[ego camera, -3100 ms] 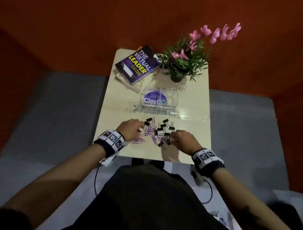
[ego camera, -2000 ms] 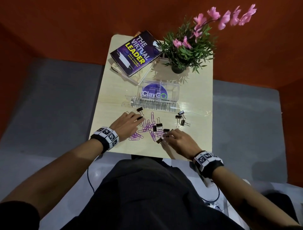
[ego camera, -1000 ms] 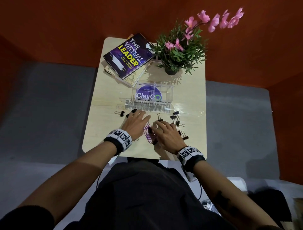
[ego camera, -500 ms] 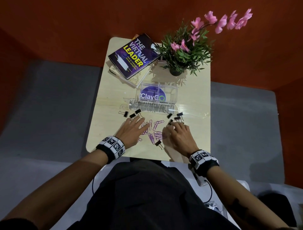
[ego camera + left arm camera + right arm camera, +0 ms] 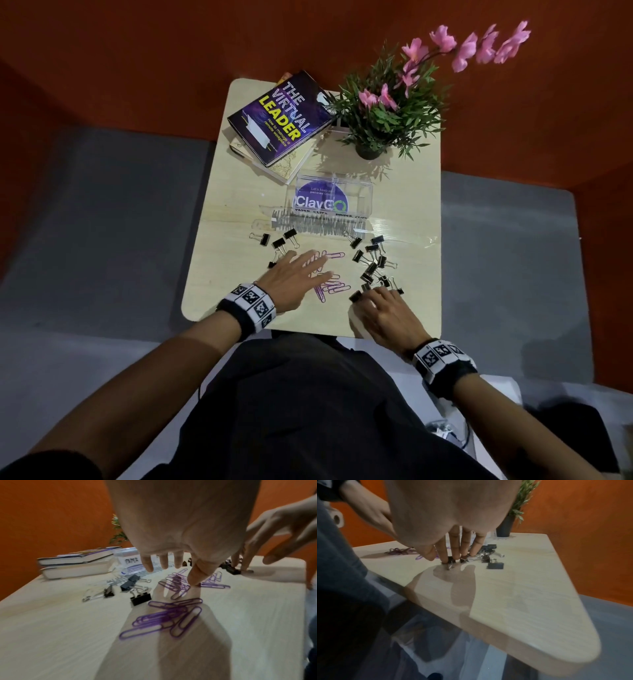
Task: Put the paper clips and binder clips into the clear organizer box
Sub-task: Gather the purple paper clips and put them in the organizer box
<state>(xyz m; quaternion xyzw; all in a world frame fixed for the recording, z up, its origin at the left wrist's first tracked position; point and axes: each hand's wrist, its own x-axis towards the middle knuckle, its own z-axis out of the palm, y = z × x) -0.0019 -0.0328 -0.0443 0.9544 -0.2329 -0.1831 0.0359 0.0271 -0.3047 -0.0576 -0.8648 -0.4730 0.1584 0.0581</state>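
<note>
Head view, left hand: the left hand (image 5: 294, 277) lies flat with fingers spread and straight over the purple paper clips (image 5: 330, 286), gripping nothing; it looks placed to hold or sweep that pile apart from the black clips.
Head view, right hand: the right hand (image 5: 385, 313) has its fingers stretched down, tips touching the nearest of the binder clips (image 5: 371, 265); this reads as raking them together, not pinching one.
Head view, clip layout: a small group of black clips sits just beyond the left hand's fingertips, a larger cluster just beyond the right hand, and the purple ones lie between the two hands, so the kinds seem to be getting sorted.
Head view, target: the clear organizer box (image 5: 330, 200) stands farther out from both hands on the tabletop (image 5: 404, 212), with handwritten labels on its front; I judge nothing is inside yet.
Head view, beyond the box: a stack of books (image 5: 279, 120) and a potted plant (image 5: 380, 113).
Left wrist view: the left fingers (image 5: 197, 574) point down, straight, one tip touching the purple pile; several loose purple clips lie nearer the wrist, and black clips lie to the left of the fingers.
Right wrist view: the right fingers (image 5: 455, 547) stand nearly upright and together, tips pressed on a black clip against the tabletop, more black clips just beyond them.
Next move, as a judgement: gather each pile, then carry it forward to the matching compartment.
</note>
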